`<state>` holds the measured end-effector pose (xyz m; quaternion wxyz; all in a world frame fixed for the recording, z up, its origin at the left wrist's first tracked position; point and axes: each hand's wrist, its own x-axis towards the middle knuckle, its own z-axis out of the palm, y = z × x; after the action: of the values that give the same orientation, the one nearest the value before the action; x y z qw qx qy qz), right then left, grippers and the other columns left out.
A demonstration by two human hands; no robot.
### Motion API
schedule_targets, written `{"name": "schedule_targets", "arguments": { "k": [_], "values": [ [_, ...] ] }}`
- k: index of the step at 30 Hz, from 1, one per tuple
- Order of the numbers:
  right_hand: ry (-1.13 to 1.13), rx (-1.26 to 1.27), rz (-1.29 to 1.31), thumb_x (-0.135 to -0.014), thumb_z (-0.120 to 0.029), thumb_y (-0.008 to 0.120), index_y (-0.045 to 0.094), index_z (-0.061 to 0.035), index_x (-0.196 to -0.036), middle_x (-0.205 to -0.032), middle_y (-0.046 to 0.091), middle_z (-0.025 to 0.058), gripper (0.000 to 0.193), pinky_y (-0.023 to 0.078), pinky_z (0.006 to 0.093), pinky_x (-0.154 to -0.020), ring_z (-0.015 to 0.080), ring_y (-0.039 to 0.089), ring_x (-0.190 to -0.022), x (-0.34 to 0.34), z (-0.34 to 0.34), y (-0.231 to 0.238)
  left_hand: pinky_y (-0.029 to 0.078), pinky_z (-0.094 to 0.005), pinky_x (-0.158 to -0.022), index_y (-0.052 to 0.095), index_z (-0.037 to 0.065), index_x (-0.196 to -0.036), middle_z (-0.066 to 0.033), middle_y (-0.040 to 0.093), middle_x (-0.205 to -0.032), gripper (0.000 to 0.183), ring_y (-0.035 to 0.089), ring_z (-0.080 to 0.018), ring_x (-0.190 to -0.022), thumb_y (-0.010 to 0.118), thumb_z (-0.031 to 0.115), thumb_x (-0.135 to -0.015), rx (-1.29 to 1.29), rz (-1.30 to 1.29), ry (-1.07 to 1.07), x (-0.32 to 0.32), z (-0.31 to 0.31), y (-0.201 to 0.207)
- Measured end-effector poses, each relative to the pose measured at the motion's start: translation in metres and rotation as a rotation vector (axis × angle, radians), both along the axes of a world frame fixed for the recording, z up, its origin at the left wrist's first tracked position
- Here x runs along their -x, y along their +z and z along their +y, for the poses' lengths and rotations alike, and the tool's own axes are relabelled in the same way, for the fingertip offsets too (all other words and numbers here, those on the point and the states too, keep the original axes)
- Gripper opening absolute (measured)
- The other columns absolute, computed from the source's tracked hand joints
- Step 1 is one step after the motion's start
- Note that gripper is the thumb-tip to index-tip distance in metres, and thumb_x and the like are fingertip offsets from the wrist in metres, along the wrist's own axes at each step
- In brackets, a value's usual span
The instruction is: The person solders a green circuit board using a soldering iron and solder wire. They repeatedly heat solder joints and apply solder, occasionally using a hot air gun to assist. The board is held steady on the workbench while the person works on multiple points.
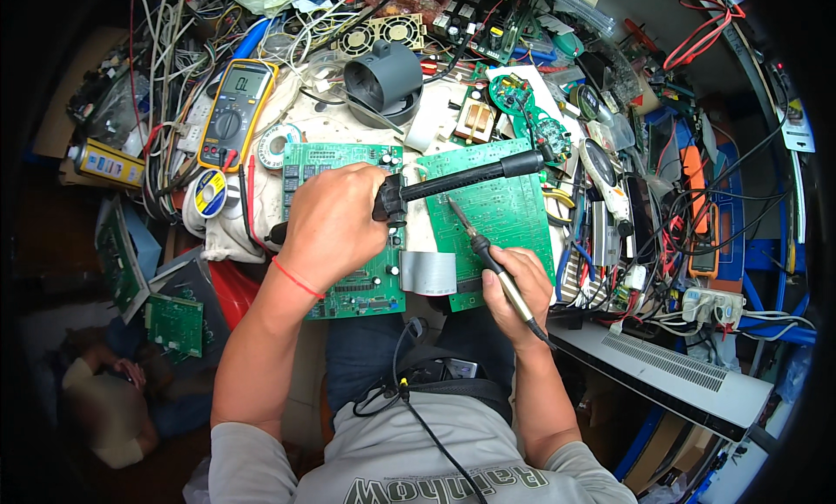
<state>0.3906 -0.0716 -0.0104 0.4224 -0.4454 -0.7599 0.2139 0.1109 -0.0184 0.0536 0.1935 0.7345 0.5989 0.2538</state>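
My left hand is closed around a long black rod-shaped tool, with a bulky collar beside the knuckles. The rod slants up to the right above two green circuit boards. In my right hand is a soldering iron, held like a pen. Its metal tip points at the face of the right circuit board; whether they touch I cannot tell. Under my left hand lies the left circuit board, bearing dark relays and chips. A grey ribbon cable runs between the boards.
A yellow multimeter, solder reels and tangled wires crowd the left. Behind the boards stands a dark grey cylindrical holder. Pliers, tools and cables fill the right, above a white slotted unit. Another person is at lower left.
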Motion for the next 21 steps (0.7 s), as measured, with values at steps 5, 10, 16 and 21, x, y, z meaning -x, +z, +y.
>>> {"name": "schedule_targets", "arguments": {
  "k": [5,10,16,21],
  "values": [
    [-0.004,-0.018,-0.028,-0.082,0.000,0.079,0.072,0.0028,-0.117,-0.098,0.074,0.0174,0.036,0.057,0.0404,-0.084,0.0334,0.071,-0.091,-0.0010,0.0008,-0.0031,0.055,-0.0482,-0.081,0.076,-0.001,-0.100,-0.0246,0.073,-0.095,0.027,0.070,-0.0454,-0.093,0.068,-0.001,-0.073,0.077,0.042,0.021,0.0019,-0.0012,0.0008],
    [-0.003,-0.026,-0.041,-0.080,0.000,0.080,0.074,0.0014,-0.117,-0.099,0.075,0.0164,0.038,0.058,0.0405,-0.083,0.0332,0.072,-0.090,-0.0002,0.0019,-0.0039,0.055,-0.0487,-0.080,0.076,-0.001,-0.099,-0.0246,0.072,-0.092,0.026,0.070,-0.0456,-0.091,0.068,-0.001,-0.074,0.075,0.042,0.026,0.0021,-0.0010,0.0003],
    [0.003,-0.039,-0.049,-0.080,0.000,0.080,0.074,0.0015,-0.116,-0.100,0.075,0.0160,0.037,0.059,0.0409,-0.084,0.0332,0.072,-0.090,0.0011,0.0032,-0.0037,0.055,-0.0491,-0.079,0.075,-0.001,-0.096,-0.0248,0.072,-0.091,0.022,0.069,-0.0459,-0.090,0.068,0.000,-0.075,0.067,0.043,0.019,0.0034,-0.0017,-0.0007],
    [0.003,-0.043,-0.052,-0.080,0.000,0.080,0.074,0.0018,-0.116,-0.101,0.076,0.0163,0.037,0.059,0.0410,-0.084,0.0333,0.072,-0.091,0.0006,0.0023,-0.0047,0.054,-0.0492,-0.077,0.074,-0.001,-0.094,-0.0252,0.071,-0.088,0.019,0.069,-0.0459,-0.087,0.068,0.000,-0.077,0.040,0.031,0.015,0.0036,-0.0013,-0.0014]
  ]
}}
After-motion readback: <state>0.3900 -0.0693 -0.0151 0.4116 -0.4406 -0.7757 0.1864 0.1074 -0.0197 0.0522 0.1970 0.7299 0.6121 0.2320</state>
